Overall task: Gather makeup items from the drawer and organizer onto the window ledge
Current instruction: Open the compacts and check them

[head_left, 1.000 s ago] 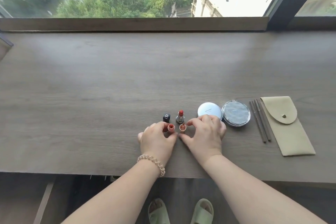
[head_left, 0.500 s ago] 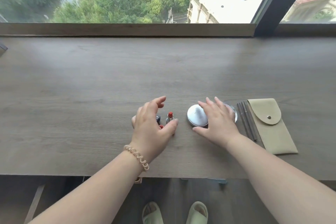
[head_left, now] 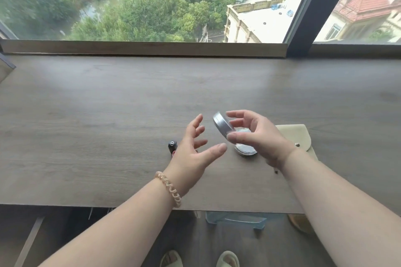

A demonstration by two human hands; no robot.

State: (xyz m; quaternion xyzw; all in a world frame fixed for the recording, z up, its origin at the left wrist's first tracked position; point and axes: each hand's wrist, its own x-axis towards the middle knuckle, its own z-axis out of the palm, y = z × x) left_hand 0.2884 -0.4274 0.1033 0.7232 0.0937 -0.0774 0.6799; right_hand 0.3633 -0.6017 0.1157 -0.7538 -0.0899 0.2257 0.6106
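Nearest you, under the front edge of the window ledge, a clear plastic organizer shows; I cannot tell what is left in it. Above it, your left hand, the one with the coiled bracelet at its wrist, is spread wide and holds nothing. It hovers just beside the round silver compact. Your right hand pinches that compact by its rim between thumb and fingers, lifted off the ledge and tilted on edge.

A rim pinch on a smooth metal case probably slips easily, so bring the left palm under it or lay it flat before you let go. Lower it level, lid up, into bare wood.

Pick a spot apart from the second round case lying right under your right hand, and from the black lipstick tube standing by your left wrist, which a careless sweep could topple. The beige pouch lies past your right wrist. Beyond, the ledge runs to the window.
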